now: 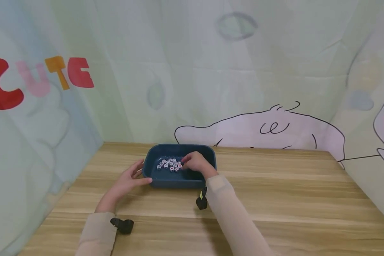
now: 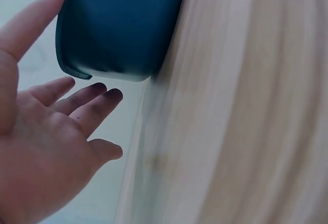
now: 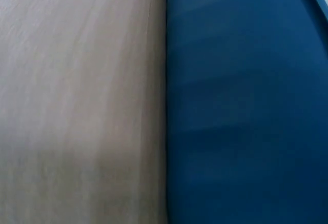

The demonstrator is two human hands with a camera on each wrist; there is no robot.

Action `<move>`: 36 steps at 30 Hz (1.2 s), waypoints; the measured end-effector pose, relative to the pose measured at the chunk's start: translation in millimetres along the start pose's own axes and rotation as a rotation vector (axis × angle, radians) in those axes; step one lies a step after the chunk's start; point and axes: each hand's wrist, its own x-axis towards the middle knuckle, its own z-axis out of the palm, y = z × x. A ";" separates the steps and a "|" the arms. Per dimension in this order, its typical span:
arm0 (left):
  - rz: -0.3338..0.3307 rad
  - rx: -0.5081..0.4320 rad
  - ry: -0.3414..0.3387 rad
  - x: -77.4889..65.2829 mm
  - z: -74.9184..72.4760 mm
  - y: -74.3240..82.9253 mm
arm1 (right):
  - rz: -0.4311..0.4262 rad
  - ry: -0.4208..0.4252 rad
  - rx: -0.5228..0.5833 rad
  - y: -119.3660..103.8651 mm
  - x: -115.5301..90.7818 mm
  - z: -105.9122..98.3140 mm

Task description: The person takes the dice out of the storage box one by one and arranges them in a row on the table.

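Note:
A dark blue rectangular tub [image 1: 179, 184] with rounded corners sits on the table. Several small white dice [image 1: 169, 164] with dark and red pips lie in a cluster on its floor. My left hand [image 1: 128, 181] is at the tub's left end, thumb on the near rim and fingers spread along the side. In the left wrist view, the thumb tip meets the rim of the tub [image 2: 123, 29] and the other fingers are extended. My right hand [image 1: 196, 164] reaches over the near wall, bent fingertips at the right edge of the dice; I cannot tell whether it pinches one.
The wood-grain table [image 1: 284, 199] extends to both sides and in front of the tub. A printed cloth [image 1: 131, 106] hangs behind and at the sides. Black wrist cameras [image 1: 124, 226] are strapped over both beige sleeves. The tub's outer wall [image 3: 246, 106] fills half of the right wrist view.

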 end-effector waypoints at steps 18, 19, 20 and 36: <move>0.029 0.012 -0.012 1.6 0.7 1.3 | 0.035 0.025 -0.086 -5.0 5.1 4.9; 0.025 0.014 -0.011 1.4 1.0 1.1 | 0.039 0.027 -0.089 -5.4 5.2 5.7; 0.024 0.013 -0.010 1.2 1.2 0.9 | 0.041 0.029 -0.090 -6.0 5.3 6.6; 0.014 0.006 -0.026 -0.5 3.7 3.6 | -0.034 0.032 -0.204 -12.8 1.6 0.8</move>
